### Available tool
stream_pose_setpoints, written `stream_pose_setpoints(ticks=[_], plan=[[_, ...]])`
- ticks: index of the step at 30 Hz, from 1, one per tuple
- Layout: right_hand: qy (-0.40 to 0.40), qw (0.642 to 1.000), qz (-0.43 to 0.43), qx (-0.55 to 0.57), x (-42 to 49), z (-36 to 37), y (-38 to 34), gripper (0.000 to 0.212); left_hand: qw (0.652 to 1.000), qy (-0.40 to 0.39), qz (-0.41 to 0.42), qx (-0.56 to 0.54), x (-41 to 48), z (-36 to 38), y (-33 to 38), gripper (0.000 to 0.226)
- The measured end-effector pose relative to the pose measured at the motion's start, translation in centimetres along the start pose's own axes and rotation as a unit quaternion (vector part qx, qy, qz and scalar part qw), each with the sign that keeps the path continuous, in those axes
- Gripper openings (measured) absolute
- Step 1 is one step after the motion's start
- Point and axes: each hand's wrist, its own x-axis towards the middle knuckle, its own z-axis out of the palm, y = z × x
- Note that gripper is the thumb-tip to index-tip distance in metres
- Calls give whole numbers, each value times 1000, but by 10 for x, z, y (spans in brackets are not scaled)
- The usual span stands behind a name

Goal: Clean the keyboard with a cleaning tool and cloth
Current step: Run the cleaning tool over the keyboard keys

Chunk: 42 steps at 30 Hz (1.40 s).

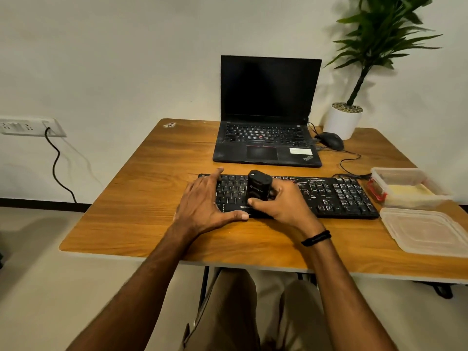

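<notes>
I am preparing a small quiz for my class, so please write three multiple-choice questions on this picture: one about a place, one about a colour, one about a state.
1. Where does the keyboard lie, relative to the laptop?
A. behind it
B. in front of it, nearer the person
C. on top of it

2. What colour is the plant pot?
A. red
B. black
C. white

3. How is the laptop?
A. open, screen dark
B. open, screen bright
C. shut

Answers:
1 B: the keyboard lies between the laptop and the person.
2 C: the plant pot at the far right corner is white.
3 A: the laptop stands open and its screen is black.
</notes>
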Motion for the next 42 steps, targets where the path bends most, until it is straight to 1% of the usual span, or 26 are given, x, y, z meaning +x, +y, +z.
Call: stream_pose_setpoints(ticks=[2, 4, 5, 8, 9, 10, 12, 13, 14, 16, 17, 18, 21, 22, 25, 26, 27, 29, 30, 31, 33, 34, 35, 38, 39, 42], plan=[[9, 1000, 11, 9, 1, -3, 0, 38, 1000, 0, 1, -5, 0, 0, 0, 135], [71, 997, 29, 1, 2, -6, 1, 39, 1000, 1, 0, -9, 0, 0, 0, 134], [75, 997, 28, -6, 2, -7, 3, 38, 1000, 2, -3, -12, 0, 0, 0, 134], [-43, 999, 15, 0, -5, -3, 3, 35, 1000, -3, -3, -10, 0, 0, -1, 134], [-49, 999, 6, -1, -6, -3, 4, 36, 1000, -5, -2, -10, 0, 0, 0, 135], [-21, 1000, 4, -5, -6, -5, 3, 36, 1000, -6, -4, -11, 0, -1, 0, 135], [79, 997, 16, -18, -5, -12, 4, 34, 1000, -6, -10, -13, -1, -2, 1, 134], [92, 995, 21, -20, -5, -16, 4, 34, 1000, -5, -11, -13, -1, -1, 1, 134], [71, 997, 23, -17, -6, -19, 5, 32, 1000, -5, -11, -13, 0, -2, 1, 134], [-36, 999, 22, 17, -8, -21, 3, 30, 1000, -7, -9, -11, 0, -2, 2, 135], [-68, 997, 17, 24, -9, -21, 2, 29, 1000, -8, -8, -12, 0, -2, 2, 135], [-65, 998, 12, 19, -6, -20, 1, 29, 1000, -8, -8, -13, 0, -2, 2, 135], [64, 997, 18, -28, 9, -18, -2, 27, 1000, -6, -9, -15, -1, -2, 2, 134], [53, 998, 15, -26, 14, -18, -2, 27, 1000, -5, -9, -16, 0, -3, 1, 134], [-123, 991, 22, 46, 22, -11, -8, 34, 1000, -4, -4, -26, 0, -3, 0, 132], [-140, 989, 17, 40, 25, -7, -10, 36, 1000, -3, 0, -29, 0, -3, -1, 131], [-114, 993, 13, 21, 32, -3, -11, 37, 1000, -2, 1, -31, -1, -2, -2, 131], [7, 999, 16, -29, 44, 2, -14, 36, 999, -1, 0, -32, 0, -2, -3, 131], [26, 999, 18, -21, 47, 3, -15, 36, 999, 0, -2, -33, 0, -1, -3, 132], [4, 1000, 16, 13, 50, 5, -14, 36, 999, 1, -3, -33, 0, -2, -3, 132], [-119, 989, 19, 85, 49, 6, -12, 37, 999, -2, 1, -34, 1, -2, -3, 131], [-156, 984, 15, 88, 46, 6, -14, 37, 999, -3, 3, -34, 1, -2, -3, 131], [-147, 987, 7, 71, 49, 8, -14, 35, 999, -3, 3, -34, 1, -2, -4, 132], [20, 999, 9, -49, 61, 6, -15, 36, 999, -6, -3, -38, 0, -1, -5, 132], [17, 999, 6, -41, 63, 5, -15, 35, 999, -5, -5, -40, 1, -1, -4, 132], [-161, 984, 22, 67, 60, 1, -16, 32, 999, -8, -4, -47, 1, -2, -4, 132]])
